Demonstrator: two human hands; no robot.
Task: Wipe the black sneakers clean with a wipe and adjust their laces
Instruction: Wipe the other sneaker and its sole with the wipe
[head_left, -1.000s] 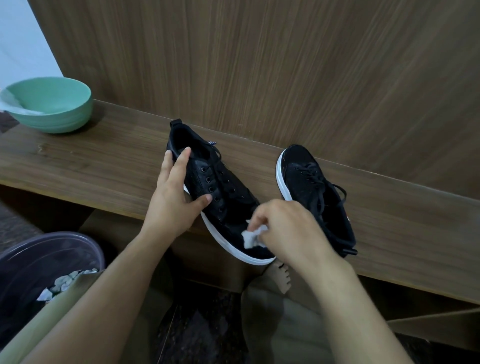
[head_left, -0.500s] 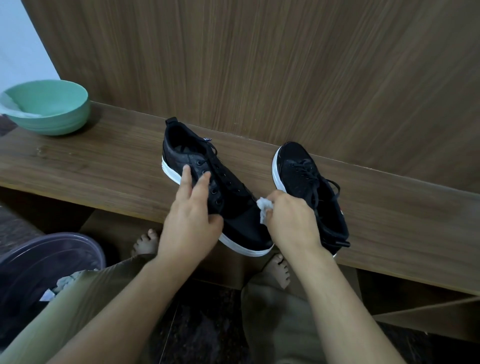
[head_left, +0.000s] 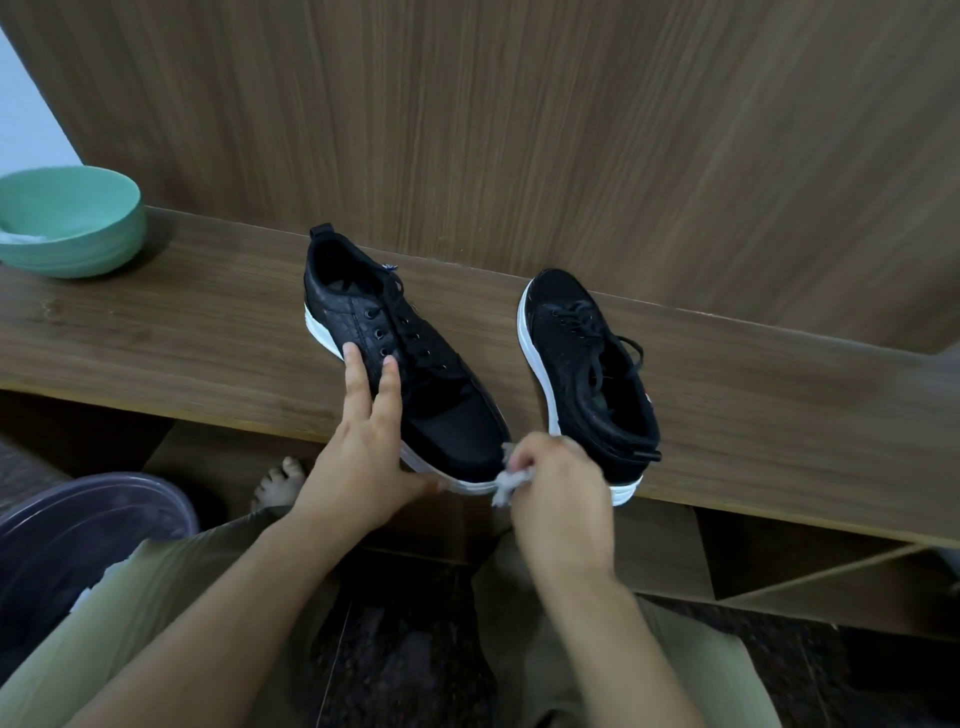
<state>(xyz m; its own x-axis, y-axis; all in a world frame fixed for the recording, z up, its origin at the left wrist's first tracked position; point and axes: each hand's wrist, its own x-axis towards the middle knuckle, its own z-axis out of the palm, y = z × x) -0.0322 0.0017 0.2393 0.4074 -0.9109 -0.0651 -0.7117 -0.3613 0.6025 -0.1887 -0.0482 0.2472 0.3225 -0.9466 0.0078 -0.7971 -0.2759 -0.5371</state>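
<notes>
Two black sneakers with white soles stand on a wooden shelf (head_left: 182, 343). The left sneaker (head_left: 415, 374) points its toe toward me; the right sneaker (head_left: 587, 364) points its toe at the wall and its laces hang loose. My left hand (head_left: 363, 447) rests on the left sneaker's near side, fingers straight along the upper and thumb under the sole's edge. My right hand (head_left: 556, 493) pinches a crumpled white wipe (head_left: 511, 480) against the white sole at the left sneaker's toe.
A green bowl (head_left: 72, 223) with something white inside sits at the shelf's far left. A dark plastic bin (head_left: 78, 540) with crumpled waste stands on the floor at lower left. A wooden panel rises behind the shelf. My knees and bare toes show below.
My right hand has brought the wipe from the left sneaker's toe top down to its sole edge. My left hand slid down the shoe's side toward the toe.
</notes>
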